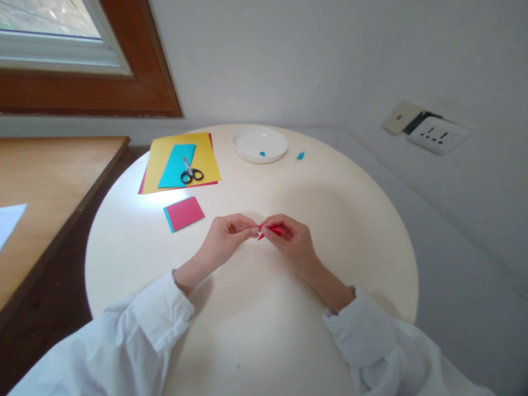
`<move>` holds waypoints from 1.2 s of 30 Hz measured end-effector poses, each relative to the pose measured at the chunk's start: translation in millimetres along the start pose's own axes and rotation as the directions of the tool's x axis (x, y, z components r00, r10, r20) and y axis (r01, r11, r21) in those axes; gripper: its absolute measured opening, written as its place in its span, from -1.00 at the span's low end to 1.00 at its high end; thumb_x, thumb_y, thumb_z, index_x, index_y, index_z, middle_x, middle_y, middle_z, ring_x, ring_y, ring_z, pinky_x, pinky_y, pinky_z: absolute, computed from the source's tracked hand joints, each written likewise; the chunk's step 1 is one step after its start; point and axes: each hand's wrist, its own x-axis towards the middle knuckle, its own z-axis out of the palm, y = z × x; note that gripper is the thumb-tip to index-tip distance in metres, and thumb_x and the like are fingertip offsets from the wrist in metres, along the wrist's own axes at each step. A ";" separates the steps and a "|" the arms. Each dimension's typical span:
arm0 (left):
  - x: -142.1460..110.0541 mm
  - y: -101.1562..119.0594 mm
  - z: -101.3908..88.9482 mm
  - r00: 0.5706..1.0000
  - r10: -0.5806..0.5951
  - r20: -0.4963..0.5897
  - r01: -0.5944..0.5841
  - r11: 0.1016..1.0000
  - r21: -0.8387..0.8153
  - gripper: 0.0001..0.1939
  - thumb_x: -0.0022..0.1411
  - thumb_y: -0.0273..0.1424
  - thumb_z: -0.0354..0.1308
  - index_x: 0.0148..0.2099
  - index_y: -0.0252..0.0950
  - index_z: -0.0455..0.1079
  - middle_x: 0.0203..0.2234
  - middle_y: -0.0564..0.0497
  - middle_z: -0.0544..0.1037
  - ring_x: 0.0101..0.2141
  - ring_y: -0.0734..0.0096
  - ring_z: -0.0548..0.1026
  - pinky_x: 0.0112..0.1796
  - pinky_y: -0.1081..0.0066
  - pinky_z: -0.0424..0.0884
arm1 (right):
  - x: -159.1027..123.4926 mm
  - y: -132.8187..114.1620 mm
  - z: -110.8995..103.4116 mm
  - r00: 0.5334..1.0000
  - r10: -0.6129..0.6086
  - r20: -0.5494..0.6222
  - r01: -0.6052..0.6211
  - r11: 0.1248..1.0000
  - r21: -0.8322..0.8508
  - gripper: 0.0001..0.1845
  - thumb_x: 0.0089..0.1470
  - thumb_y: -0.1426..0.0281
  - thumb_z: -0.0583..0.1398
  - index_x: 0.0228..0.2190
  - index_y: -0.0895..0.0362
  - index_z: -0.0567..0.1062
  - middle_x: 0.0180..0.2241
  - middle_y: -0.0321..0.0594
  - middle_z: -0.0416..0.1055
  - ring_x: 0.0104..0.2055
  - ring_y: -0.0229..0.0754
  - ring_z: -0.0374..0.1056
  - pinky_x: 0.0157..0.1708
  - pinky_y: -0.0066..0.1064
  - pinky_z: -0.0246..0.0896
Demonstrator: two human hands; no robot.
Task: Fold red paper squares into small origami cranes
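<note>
The folded red paper (pixel 278 229) looks smooth, the yellow paper (pixel 211 160) flat and matt. The scissors (pixel 188 168) have bare metal blades and black plastic-looking handles. Glossy plate (pixel 258 142); smooth bench (pixel 350 225); creased cloth sleeves (pixel 163 311); wooden window frame (pixel 150 91).

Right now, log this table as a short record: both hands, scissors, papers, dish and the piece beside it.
Right hand: pinching a small folded red paper piece
Left hand: fingertips closed at that piece's left end
Scissors: black-handled metal scissors, on a flat blue paper and partly over a large yellow sheet
Small stack: rectangular red paper atop blue paper
Dish: round white dish, holding a tiny blue piece
Beside dish: small blue folded-looking piece, on its right
</note>
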 end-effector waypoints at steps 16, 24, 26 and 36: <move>-3.2 5.1 2.2 0.997 -0.065 -0.040 0.065 0.998 -0.007 -0.84 -0.04 -0.37 0.25 -0.53 -0.36 0.40 -0.58 0.00 0.57 -0.49 0.43 0.51 -0.45 0.47 0.35 | -3.4 0.5 1.2 0.990 -0.105 -0.094 0.093 0.988 -0.126 -0.94 -0.11 0.49 0.20 -0.56 0.12 0.41 -0.47 -0.25 0.43 -0.42 -0.26 0.36 -0.43 -0.42 0.28; -3.4 1.6 0.3 0.991 -0.134 -0.031 0.125 0.972 -0.201 -0.88 0.00 -0.40 0.22 -0.47 -0.34 0.38 -0.61 0.08 0.49 -0.49 0.48 0.49 -0.35 0.45 0.39 | -5.8 1.5 -1.3 0.979 -0.181 -0.090 0.160 0.965 -0.207 -0.91 -0.09 0.53 0.17 -0.53 0.11 0.42 -0.44 -0.24 0.44 -0.36 -0.23 0.38 -0.34 -0.37 0.30; -3.7 0.5 0.1 0.989 -0.144 0.021 0.145 0.964 -0.224 -0.85 0.05 -0.35 0.18 -0.46 -0.36 0.41 -0.59 0.06 0.48 -0.49 0.48 0.48 -0.33 0.42 0.41 | -5.7 1.0 -1.5 0.975 -0.209 -0.081 0.185 0.955 -0.231 -0.92 -0.09 0.53 0.17 -0.52 0.11 0.42 -0.43 -0.24 0.45 -0.36 -0.23 0.38 -0.34 -0.37 0.31; -3.2 -7.0 -0.3 0.970 -0.172 0.174 0.203 0.962 -0.183 -0.83 0.06 -0.37 0.15 -0.46 -0.37 0.46 -0.54 -0.02 0.53 -0.53 0.52 0.43 -0.39 0.44 0.37 | -6.7 -0.9 -0.7 0.943 -0.334 0.006 0.316 0.885 -0.341 -0.89 -0.08 0.53 0.16 -0.54 0.09 0.39 -0.44 -0.23 0.48 -0.38 -0.24 0.40 -0.40 -0.39 0.33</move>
